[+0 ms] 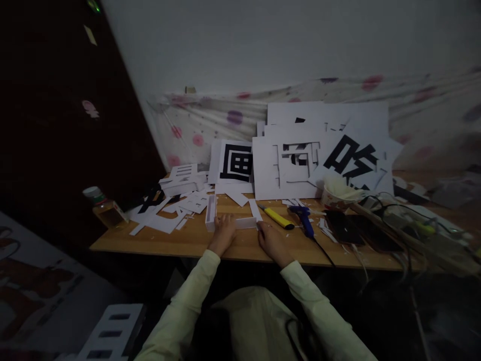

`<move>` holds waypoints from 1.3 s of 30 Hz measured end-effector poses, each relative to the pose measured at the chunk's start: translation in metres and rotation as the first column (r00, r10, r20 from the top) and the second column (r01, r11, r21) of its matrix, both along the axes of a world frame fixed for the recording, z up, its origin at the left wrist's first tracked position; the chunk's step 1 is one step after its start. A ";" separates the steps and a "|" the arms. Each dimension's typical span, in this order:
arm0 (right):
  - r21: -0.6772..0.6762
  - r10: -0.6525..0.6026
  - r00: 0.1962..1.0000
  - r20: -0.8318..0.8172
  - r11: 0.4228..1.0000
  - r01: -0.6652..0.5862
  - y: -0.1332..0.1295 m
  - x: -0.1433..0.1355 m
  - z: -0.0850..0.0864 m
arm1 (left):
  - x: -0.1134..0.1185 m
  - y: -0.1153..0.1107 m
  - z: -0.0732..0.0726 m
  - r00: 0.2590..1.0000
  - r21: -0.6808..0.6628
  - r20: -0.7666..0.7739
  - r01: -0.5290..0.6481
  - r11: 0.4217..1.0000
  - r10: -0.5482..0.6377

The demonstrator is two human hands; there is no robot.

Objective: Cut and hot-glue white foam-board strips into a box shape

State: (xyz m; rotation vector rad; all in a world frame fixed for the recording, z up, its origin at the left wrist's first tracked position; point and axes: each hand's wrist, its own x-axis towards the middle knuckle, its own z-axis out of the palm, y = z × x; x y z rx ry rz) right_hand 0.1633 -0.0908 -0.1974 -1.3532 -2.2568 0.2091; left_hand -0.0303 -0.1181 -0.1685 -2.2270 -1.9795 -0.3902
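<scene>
A white foam-board piece (245, 222), bent in an L shape, lies near the front of the wooden table (195, 240). My left hand (223, 231) rests on its left part, fingers curled over the strip. At the piece's right end my right hand (271, 239) touches it with the fingertips. Whether either hand truly grips the strip is unclear in the dim light.
A yellow utility knife (277, 217) and a blue glue gun (305, 219) with a cord lie right of my hands. White boards with black characters (349, 156) lean on the wall. Cut scraps (176, 208), a bottle (101, 203), a paper cup (334, 195), a phone (343, 226) and cables surround them.
</scene>
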 end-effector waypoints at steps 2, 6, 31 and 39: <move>0.003 0.004 1.000 -0.001 1.000 -0.004 0.001 0.001 -0.001 | 0.000 -0.001 0.000 1.000 0.004 0.003 -0.007 1.000 0.007; 0.010 0.005 1.000 0.002 1.000 -0.005 0.002 0.003 -0.001 | 0.000 0.000 -0.002 1.000 0.010 0.003 -0.009 1.000 0.009; 0.032 0.090 0.996 -0.005 0.995 -0.090 -0.004 0.000 0.002 | -0.052 -0.017 0.030 0.876 0.256 0.481 -0.156 0.954 0.014; -0.001 0.091 0.995 -0.035 0.996 -0.091 -0.007 -0.002 0.007 | -0.096 -0.017 -0.021 0.547 0.134 0.836 -0.258 0.957 0.030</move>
